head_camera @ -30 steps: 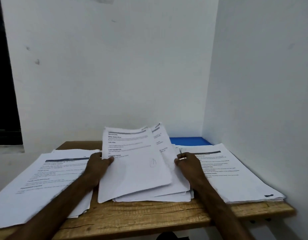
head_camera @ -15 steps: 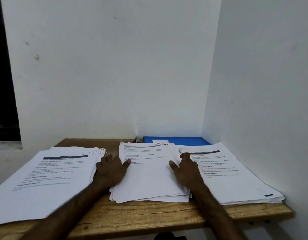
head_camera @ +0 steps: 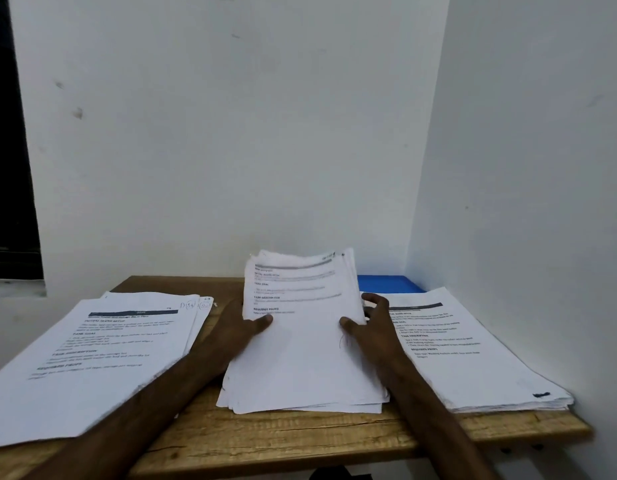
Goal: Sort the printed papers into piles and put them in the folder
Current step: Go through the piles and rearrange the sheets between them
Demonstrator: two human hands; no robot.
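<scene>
Centre stack (head_camera: 300,362), left pile (head_camera: 92,368), right pile (head_camera: 480,368): headings "TASK GOAL", "TASK DESCRIPTION", "REQUIRED PROPS"; smaller print unreadable.

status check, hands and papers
Left hand and right hand both grip middle stack, far end tilted up. Folder at back right, partly hidden. Right pile lies in front of it.

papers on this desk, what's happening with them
A person grips the middle stack with the left hand and right hand, its far end lifted off the wooden table. A left pile and a right pile lie flat beside it. The blue folder lies behind, partly hidden by papers.
</scene>
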